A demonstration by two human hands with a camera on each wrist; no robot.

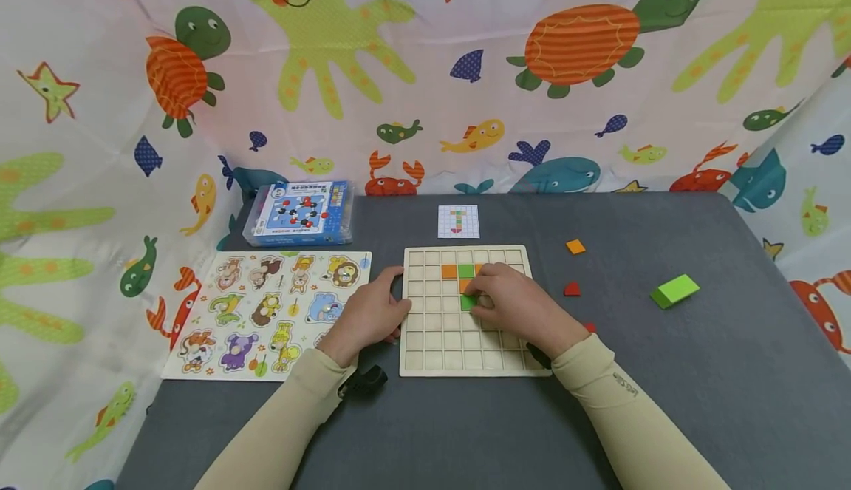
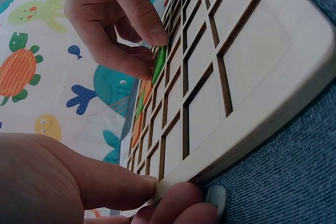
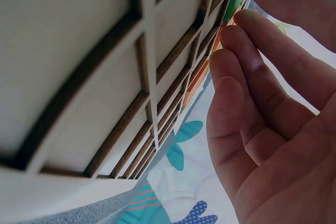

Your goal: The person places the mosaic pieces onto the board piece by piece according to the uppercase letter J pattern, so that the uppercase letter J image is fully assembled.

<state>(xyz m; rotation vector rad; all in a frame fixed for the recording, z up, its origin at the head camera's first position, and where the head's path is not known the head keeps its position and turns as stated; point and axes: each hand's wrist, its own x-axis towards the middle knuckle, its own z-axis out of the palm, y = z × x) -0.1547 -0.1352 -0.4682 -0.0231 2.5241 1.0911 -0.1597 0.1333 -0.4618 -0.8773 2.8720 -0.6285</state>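
Note:
A pale wooden grid board [image 1: 428,342] lies on the dark table. My left hand [image 1: 374,311] grips its left edge, thumb on the rim [image 2: 181,179] and fingers curled below. Over the upper middle of the grid is my right hand [image 1: 521,305], pinching a green square tile [image 2: 159,66] between thumb and finger, right at a cell. Above that tile are an orange tile [image 1: 449,272], a second green tile [image 1: 465,271] and more orange, partly hidden by the right fingers. In the right wrist view the thumb and fingertips [image 3: 244,19] meet near the green tile.
A small card [image 1: 458,213] with a coloured-square J pattern lies behind the board. To the left are an animal picture board [image 1: 253,349] and a plastic box [image 1: 299,213]. On the right lie an orange square [image 1: 575,247], red pieces [image 1: 572,289] and a bright green block [image 1: 674,291].

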